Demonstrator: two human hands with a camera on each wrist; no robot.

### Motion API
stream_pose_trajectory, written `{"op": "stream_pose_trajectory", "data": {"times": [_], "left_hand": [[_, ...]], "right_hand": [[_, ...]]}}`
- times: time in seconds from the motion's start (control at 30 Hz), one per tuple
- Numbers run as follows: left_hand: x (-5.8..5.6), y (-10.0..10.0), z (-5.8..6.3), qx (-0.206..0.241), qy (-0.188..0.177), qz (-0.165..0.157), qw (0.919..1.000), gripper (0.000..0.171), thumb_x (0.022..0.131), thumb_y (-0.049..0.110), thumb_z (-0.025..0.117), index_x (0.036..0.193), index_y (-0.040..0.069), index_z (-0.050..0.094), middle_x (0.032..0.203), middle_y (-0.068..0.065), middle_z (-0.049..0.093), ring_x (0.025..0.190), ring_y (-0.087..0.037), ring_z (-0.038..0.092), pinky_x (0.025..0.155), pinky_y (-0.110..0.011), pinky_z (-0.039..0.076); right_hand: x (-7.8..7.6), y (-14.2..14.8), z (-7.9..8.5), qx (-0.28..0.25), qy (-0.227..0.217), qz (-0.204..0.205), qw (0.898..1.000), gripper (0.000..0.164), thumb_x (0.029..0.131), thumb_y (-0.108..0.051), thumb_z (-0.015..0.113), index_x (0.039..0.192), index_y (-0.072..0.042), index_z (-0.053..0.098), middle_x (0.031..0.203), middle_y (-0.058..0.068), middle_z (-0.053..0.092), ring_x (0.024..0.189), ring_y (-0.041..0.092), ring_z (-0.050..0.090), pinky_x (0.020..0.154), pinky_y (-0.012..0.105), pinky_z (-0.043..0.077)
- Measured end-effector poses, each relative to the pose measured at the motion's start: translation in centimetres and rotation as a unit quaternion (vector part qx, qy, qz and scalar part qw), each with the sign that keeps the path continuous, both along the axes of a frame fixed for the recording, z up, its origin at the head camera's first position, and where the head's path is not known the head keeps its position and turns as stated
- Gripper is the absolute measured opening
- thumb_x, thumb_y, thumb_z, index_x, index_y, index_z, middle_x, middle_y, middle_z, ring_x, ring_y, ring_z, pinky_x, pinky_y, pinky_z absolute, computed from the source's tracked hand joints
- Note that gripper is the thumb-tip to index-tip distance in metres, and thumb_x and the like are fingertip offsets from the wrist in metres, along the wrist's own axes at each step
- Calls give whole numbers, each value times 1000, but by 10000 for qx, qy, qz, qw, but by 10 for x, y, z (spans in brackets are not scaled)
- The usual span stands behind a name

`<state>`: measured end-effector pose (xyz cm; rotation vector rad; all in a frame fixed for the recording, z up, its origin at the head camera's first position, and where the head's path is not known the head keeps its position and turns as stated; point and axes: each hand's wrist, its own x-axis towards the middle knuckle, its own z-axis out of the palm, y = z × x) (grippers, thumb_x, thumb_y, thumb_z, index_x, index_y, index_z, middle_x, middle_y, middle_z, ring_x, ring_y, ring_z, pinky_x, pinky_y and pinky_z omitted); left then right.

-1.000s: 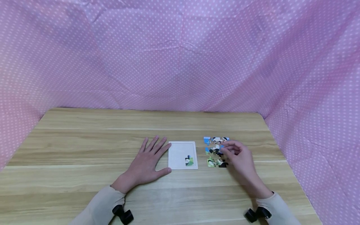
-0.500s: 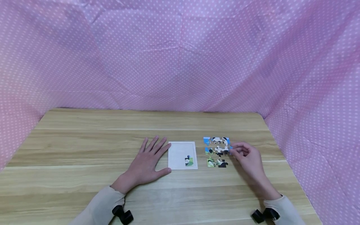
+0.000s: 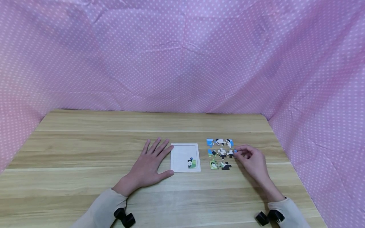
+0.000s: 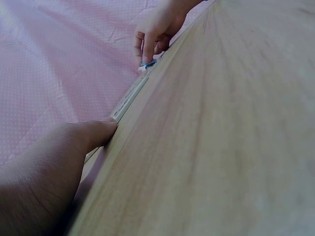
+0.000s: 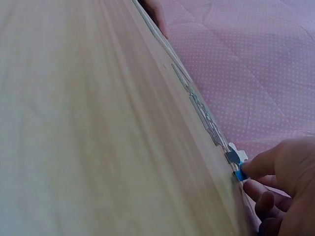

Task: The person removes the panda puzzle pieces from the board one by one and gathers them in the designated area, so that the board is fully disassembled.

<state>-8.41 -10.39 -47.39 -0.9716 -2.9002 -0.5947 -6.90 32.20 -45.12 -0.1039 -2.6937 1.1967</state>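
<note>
My left hand (image 3: 146, 166) lies flat with spread fingers. Its thumb and index fingertip touch the left edge of a white puzzle board (image 3: 182, 152). One green, black and white puzzle piece (image 3: 192, 163) sits in the board's lower right part. Right of the board, my right hand (image 3: 252, 161) pinches a puzzle piece with a blue edge (image 3: 230, 153) between thumb and finger. In the right wrist view this piece (image 5: 240, 174) stands tilted up, its underside partly hidden by the fingers. Beside it lies a black-and-white piece (image 3: 222, 153).
Several other panda puzzle pieces lie in loose rows, among them a blue one (image 3: 209, 142) at the top left and a black-and-white one (image 3: 226, 165) at the bottom. A pink dotted cloth (image 3: 182, 63) hangs behind the wooden table (image 3: 114, 123).
My right hand has moved right with the blue-edged puzzle piece, away from the middle of the rows, and then nearly stopped. My left hand and the board have stayed put.
</note>
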Motion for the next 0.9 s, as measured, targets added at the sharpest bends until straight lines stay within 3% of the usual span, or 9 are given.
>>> {"op": "stream_pose_trajectory", "data": {"times": [0.37,0.9], "left_hand": [[0,0,0,2,47,-1,10000,91,101,71,62,173,18,43,182,-9,31,170,-41,20,136,-68,6],[0,0,-1,43,53,-4,10000,93,100,71,64,173,19,42,182,-9,31,170,-41,20,136,-68,3]], "right_hand": [[-2,1,-5,550,174,73,9983,18,91,-5,91,107,-4,84,95,8,79,69,5,58,60,18,50],[-1,0,0,407,181,17,9990,13,95,-4,87,108,-5,84,95,8,80,71,5,59,62,17,49]]}}
